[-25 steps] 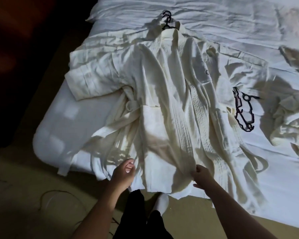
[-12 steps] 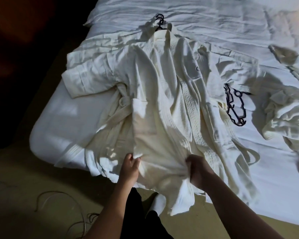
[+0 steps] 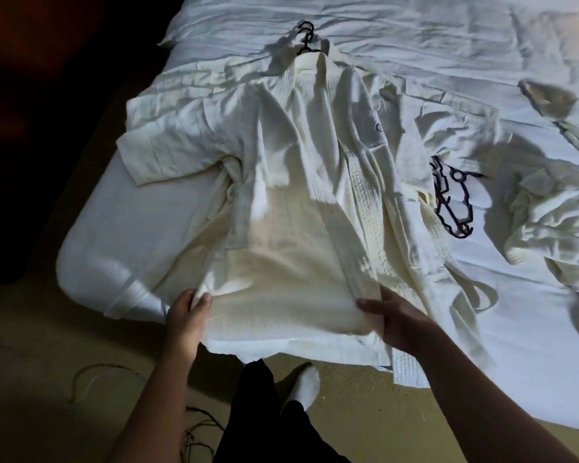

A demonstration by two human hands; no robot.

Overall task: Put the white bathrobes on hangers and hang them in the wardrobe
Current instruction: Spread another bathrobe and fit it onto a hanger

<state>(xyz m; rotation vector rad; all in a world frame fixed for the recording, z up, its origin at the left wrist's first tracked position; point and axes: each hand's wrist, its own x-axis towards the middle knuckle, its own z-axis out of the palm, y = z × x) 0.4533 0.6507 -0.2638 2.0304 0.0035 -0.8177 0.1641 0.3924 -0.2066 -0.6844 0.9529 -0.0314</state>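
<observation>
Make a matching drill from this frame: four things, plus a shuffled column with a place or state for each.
Things
1. spread bathrobe
2. spare hangers
3. crumpled bathrobe
4. cable

Places or states
A. on the floor, left of the person's legs
B. lower end gripped by the left hand and the right hand
C. bunched up near the right edge of the picture
D. lying on the sheet between the two bathrobes

Pairs: 1-B, 2-D, 3-C, 4-A
</observation>
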